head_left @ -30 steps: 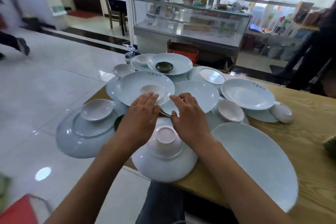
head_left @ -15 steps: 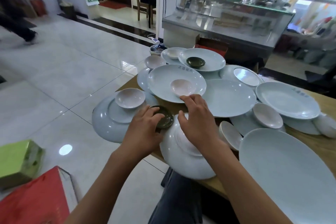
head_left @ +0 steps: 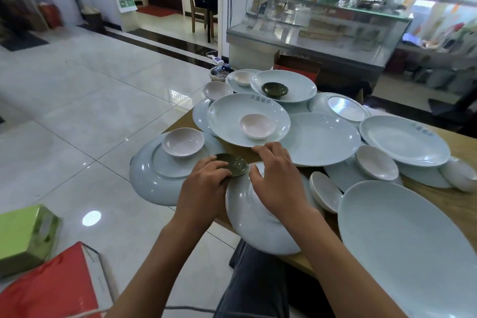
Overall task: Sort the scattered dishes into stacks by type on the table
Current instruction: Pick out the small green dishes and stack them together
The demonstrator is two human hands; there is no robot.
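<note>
Pale blue plates and small bowls lie scattered over the wooden table (head_left: 462,204). My left hand (head_left: 204,188) pinches a small dark green saucer (head_left: 233,164) at its near rim. My right hand (head_left: 277,178) rests with curled fingers on an upside-down pale blue plate (head_left: 255,219) that overhangs the table's near edge. Just beyond my fingers lies a wide plate (head_left: 227,121) with a pink bowl (head_left: 257,126) in it. Another green saucer (head_left: 275,89) sits in a far plate (head_left: 296,85). A pink bowl (head_left: 183,141) stands on an upturned plate (head_left: 157,175) at the left.
A big oval plate (head_left: 405,248) fills the near right. More plates (head_left: 402,139) and pink bowls (head_left: 376,162) lie to the right. A green box (head_left: 25,235) and red bag (head_left: 49,289) sit on the tiled floor at left. A glass counter (head_left: 309,31) stands behind.
The view swung left. My left hand came off the wide plate and took the green saucer's rim. My right hand settled on the upturned plate; the bowl that stood on it is gone from view.
</note>
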